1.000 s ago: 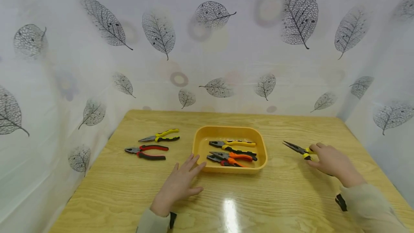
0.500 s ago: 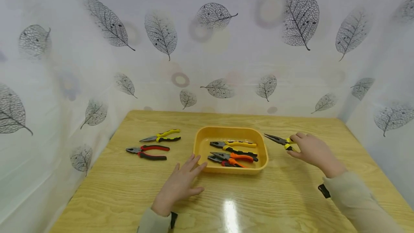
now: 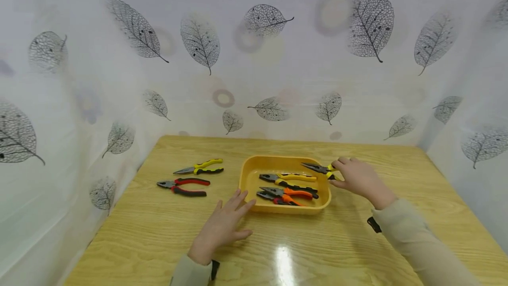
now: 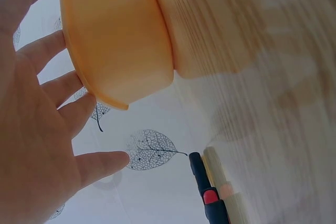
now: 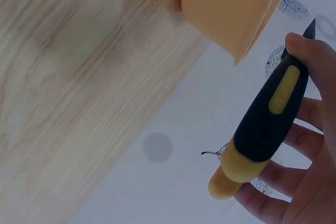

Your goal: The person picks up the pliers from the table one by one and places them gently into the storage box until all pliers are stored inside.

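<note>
— Where are the long-nose pliers [image 3: 319, 169] now?

— The right hand [image 3: 355, 176] holds them by the yellow and black handles, a closed grip. Their tip is over the right back corner of the yellow tray [image 3: 248, 184].

— And the left hand [image 3: 222, 228]?

— It lies flat on the tabletop [image 3: 357, 242], fingers straight and spread, its grip holding nothing, the fingertips just at the tray's front left corner. Three pliers lie inside the tray, two more to its left.

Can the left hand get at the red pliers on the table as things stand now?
Probably yes. The left hand lies open and holds nothing, and the red pliers lie on bare table to its left, with nothing between them.
</note>
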`<state>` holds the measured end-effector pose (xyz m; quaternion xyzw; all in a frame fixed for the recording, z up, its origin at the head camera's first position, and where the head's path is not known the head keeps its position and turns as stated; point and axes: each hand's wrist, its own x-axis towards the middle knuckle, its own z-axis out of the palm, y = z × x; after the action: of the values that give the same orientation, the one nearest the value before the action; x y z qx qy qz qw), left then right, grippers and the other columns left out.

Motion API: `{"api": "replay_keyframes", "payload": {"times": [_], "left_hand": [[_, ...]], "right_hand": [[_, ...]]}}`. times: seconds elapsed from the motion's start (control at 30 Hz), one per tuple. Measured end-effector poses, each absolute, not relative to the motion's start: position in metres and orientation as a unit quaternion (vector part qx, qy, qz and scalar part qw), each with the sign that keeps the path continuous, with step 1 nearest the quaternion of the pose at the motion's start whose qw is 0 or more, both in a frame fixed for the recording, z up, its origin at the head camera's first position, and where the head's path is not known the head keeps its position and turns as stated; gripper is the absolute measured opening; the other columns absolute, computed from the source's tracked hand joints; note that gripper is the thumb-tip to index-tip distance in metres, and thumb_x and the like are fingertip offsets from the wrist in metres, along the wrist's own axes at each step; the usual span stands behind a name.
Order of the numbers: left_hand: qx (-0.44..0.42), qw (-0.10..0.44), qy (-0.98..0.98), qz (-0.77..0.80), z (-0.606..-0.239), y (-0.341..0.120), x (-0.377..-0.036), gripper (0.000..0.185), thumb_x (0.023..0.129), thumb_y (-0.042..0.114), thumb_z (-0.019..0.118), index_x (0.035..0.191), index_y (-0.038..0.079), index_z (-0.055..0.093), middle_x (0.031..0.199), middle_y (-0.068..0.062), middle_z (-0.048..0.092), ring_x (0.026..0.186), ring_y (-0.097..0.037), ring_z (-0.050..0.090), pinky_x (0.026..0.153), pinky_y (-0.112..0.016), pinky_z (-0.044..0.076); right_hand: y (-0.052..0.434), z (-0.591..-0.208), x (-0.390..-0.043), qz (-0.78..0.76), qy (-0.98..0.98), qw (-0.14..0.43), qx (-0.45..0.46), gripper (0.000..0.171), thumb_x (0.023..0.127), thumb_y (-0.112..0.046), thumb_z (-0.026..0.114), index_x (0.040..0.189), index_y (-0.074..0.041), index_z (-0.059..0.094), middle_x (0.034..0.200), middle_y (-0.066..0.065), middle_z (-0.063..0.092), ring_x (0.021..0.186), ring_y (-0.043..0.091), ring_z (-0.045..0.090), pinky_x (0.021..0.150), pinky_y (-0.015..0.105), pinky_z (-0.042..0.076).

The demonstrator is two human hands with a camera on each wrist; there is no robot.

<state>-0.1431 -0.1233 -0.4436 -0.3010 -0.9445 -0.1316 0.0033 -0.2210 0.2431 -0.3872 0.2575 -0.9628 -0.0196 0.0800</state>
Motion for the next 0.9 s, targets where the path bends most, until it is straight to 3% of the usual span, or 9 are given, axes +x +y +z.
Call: {"api": "replay_keyframes", "payload": {"times": [0.43, 0.7, 0.9], "left_hand": [[-0.298, -0.001, -0.945, -0.134, -0.443, -0.122, -0.143, 0.072, 0.077, 0.047, 0.062, 0.137, 0.02, 0.034, 0.144, -0.01, 0.021, 0.132, -0.025, 0.013, 0.092, -0.062, 0.023], [-0.294, -0.006, -0.946, -0.134, -0.444, -0.121, -0.143, 0.072, 0.077, 0.046, 0.062, 0.138, 0.021, 0.033, 0.144, -0.009, 0.02, 0.132, -0.025, 0.013, 0.093, -0.062, 0.022], [-0.289, -0.01, -0.948, -0.135, -0.443, -0.122, -0.142, 0.072, 0.077, 0.047, 0.062, 0.138, 0.02, 0.034, 0.145, -0.009, 0.02, 0.132, -0.024, 0.012, 0.093, -0.062, 0.022]], "right_hand": [[0.2, -0.39, -0.232, -0.036, -0.953, 0.092, 0.288, 0.046, 0.073, -0.042, 0.068, 0.1, -0.005, 0.061, 0.09, 0.008, 0.056, 0.072, 0.026, 0.055, 0.064, 0.041, 0.049], [0.179, -0.398, -0.238, -0.04, -0.944, 0.103, 0.312, 0.043, 0.073, -0.043, 0.068, 0.095, -0.007, 0.061, 0.083, 0.005, 0.053, 0.065, 0.022, 0.05, 0.054, 0.034, 0.047], [0.164, -0.404, -0.245, -0.032, -0.94, 0.107, 0.321, 0.042, 0.074, -0.043, 0.068, 0.097, -0.008, 0.061, 0.086, 0.005, 0.055, 0.072, 0.023, 0.053, 0.06, 0.036, 0.048]]}}
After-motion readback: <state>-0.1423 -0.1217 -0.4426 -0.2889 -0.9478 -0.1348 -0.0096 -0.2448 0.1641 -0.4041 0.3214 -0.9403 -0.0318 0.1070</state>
